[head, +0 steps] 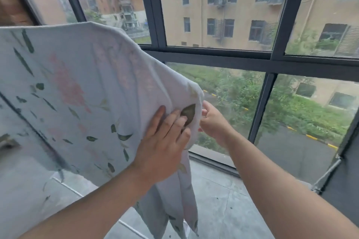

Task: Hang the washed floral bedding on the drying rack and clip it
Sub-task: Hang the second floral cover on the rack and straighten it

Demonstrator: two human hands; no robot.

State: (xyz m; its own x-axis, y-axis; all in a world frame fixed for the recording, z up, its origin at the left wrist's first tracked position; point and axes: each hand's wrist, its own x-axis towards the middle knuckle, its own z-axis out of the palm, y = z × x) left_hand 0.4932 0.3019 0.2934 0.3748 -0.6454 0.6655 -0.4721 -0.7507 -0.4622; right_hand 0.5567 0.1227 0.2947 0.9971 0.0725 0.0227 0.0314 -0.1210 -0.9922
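The floral bedding already hangs draped over a rack it hides. No clip shows plainly, so clipping seems left to do. The left hand presses flat, fingers straight, on the cloth's right end. The right hand curls its fingers, pinching the hanging edge. The cloth is thin, pale, leaf-printed and softly creased.

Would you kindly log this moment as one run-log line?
floral bedding hangs draped; left hand presses flat on it; right hand pinches its edge

No readable text, label or number anywhere (footage is blurred).
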